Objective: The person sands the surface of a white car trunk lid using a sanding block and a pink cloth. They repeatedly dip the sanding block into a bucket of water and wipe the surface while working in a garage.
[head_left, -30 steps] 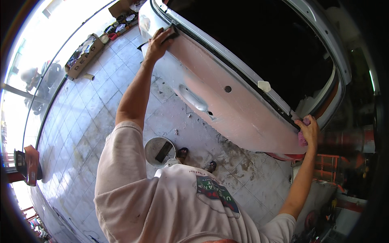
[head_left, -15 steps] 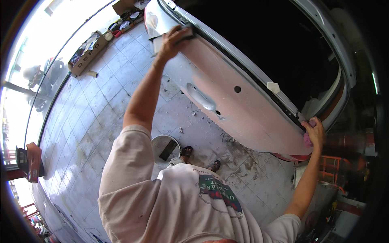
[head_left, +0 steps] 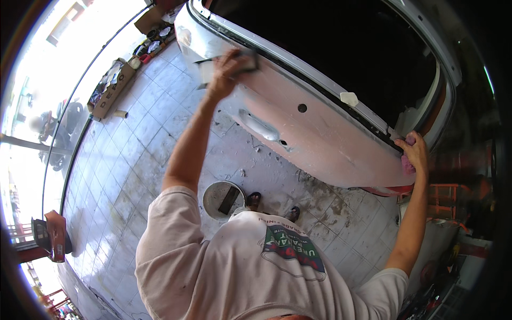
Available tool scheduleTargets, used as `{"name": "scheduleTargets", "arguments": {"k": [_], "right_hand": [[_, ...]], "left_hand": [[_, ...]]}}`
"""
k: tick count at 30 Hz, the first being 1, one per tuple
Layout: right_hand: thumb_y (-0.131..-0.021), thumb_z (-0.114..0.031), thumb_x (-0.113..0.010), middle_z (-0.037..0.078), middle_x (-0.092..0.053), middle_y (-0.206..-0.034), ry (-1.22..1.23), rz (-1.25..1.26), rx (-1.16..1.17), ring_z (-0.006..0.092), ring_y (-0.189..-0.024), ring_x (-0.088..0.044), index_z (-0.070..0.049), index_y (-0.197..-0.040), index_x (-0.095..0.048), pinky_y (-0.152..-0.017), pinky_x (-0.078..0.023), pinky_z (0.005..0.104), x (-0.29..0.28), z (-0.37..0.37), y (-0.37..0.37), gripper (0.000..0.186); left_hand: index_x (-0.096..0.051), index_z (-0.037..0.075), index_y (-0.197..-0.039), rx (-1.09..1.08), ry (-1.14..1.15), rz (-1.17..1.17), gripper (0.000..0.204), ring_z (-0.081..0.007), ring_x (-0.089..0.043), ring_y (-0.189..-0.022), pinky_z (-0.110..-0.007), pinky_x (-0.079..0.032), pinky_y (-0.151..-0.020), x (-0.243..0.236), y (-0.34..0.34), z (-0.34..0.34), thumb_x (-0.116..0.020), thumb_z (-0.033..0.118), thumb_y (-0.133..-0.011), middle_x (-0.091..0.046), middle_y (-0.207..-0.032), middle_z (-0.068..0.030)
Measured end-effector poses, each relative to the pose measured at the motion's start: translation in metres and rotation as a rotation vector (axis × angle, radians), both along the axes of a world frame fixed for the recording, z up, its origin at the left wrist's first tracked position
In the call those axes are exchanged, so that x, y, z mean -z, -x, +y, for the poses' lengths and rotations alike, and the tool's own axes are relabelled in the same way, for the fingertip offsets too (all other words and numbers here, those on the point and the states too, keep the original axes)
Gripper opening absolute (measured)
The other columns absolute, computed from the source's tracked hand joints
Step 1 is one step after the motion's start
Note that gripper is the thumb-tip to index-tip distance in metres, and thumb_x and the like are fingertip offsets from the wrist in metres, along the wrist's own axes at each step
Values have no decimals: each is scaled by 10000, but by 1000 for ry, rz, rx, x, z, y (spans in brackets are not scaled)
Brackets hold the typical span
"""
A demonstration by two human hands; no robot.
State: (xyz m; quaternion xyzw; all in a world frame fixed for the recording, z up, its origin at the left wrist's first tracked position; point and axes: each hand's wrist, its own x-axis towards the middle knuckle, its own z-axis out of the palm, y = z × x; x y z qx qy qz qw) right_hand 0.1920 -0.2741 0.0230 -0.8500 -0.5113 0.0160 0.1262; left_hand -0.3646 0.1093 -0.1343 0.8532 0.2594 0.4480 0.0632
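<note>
A broad, curved car panel (head_left: 330, 141) of painted-looking grey and matt pink is set toward two o'clock from the middle of the view, with a round dark hole (head_left: 302, 108) and an oval grey recess (head_left: 258, 125) in its face. At about half past eleven, a dark-edged, pale grey rectangular block (head_left: 249, 61) is grasped in the left hand (head_left: 230, 66), its outline blurred, near the panel's upper edge; whether its whole underside is in contact cannot be told. At three o'clock, a soft-looking pink sponge-like piece (head_left: 408, 165) is gripped in the right hand (head_left: 416, 152), by the panel's far corner. The block is judged light and fairly stiff — best held across its back, with the fingers kept off the rubbing face — while the pink piece would probably squash under pressure and is better cupped than pinched. The panel is judged stiff and heavy, perhaps slippery if wet; its edges would offer the surest hold, its pink surface being easily marked. Toward seven o'clock, on the grey tiled floor (head_left: 144, 160), a round whitish basin (head_left: 214, 197) is seen — a dark rectangular slab (head_left: 228, 200) being held in it.
</note>
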Motion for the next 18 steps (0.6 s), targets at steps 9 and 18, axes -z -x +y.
{"name": "scheduleTargets", "arguments": {"k": [9,18], "right_hand": [[-715,-466,-990,115,-699,-953,108,73,99,330,-900,-664,-52,-1017,-710,-813,-525,435,-6,6,3,584],[-716,-471,-984,144,-731,-1001,23,27,26,352,-943,-694,-35,-1020,-713,-843,-541,456,0,5,-1,597]], "left_hand": [[-741,293,-1352,92,101,73,465,-347,-400,-1590,-750,-172,-1301,-17,-105,-156,-848,272,-900,-506,-1652,-97],[-686,259,-1492,-403,38,51,531,-378,-597,-1392,-571,-418,-1151,-25,20,22,-777,370,-980,-625,-1522,-172]]}}
